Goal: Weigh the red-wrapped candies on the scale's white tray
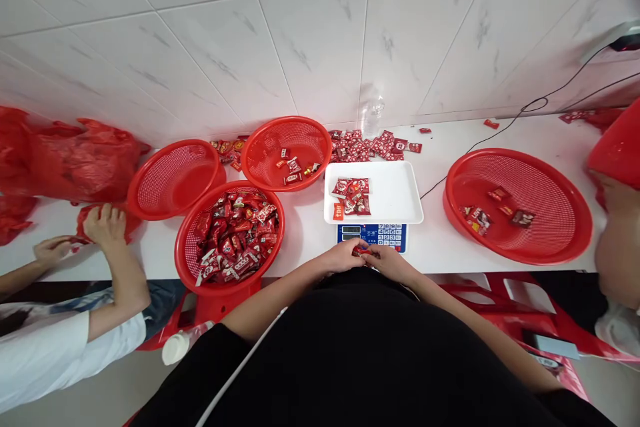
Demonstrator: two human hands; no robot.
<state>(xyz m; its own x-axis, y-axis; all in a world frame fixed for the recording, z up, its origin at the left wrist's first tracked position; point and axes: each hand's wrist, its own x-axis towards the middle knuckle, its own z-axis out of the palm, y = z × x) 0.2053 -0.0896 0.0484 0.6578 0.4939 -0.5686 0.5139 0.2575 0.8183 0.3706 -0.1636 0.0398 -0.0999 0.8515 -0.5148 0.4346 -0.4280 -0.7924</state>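
My left hand [346,255] and my right hand [389,262] meet at the front edge of the scale. Between their fingers is a small red candy packet [360,251], partly hidden, and both hands are closed on it. Just beyond them stands the blue digital scale [371,236] with its keypad and display. A white tray [395,190] sits on top of it. Several red wrapped candies [353,196] lie at the tray's left side, with a small orange-red packet [339,212] near its front left corner.
Left of the scale are a full candy basket [181,260], a basket holding a few candies [250,137] and another red basket [175,147]. A red basket [575,213] stands right. Loose packets [350,147] and a clear bottle [371,117] are behind. A co-worker's hands [105,223] work at left.
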